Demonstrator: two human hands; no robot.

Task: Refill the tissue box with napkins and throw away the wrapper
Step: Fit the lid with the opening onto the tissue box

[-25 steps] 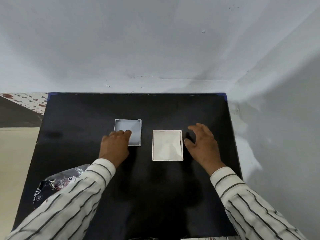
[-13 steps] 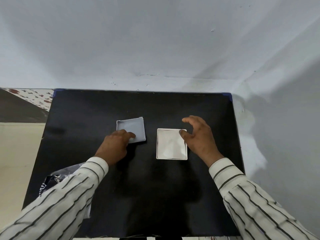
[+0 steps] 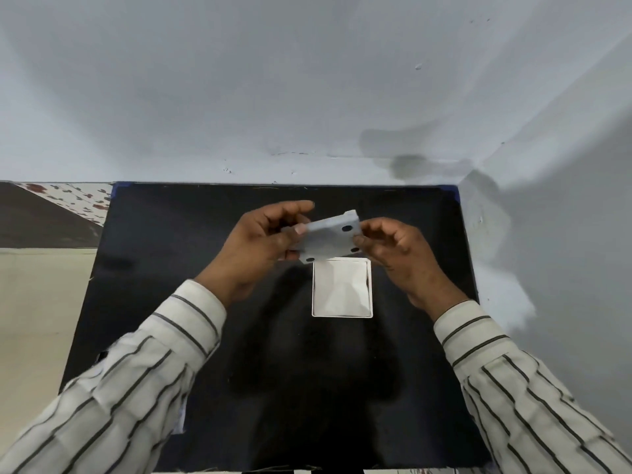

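Above the far edge of the tissue box [image 3: 342, 288] on the table [image 3: 171, 268] | grey lid [image 3: 330, 239] held aloft, tilted, long axis hand to hand | left hand [image 3: 260, 248] and right hand [image 3: 398, 254] fingers pinching opposite ends | napkins showing in box | next: lower lid toward wearer onto box.

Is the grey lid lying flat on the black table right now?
No, the grey lid is lifted above the black table, tilted and held between the left hand and the right hand.
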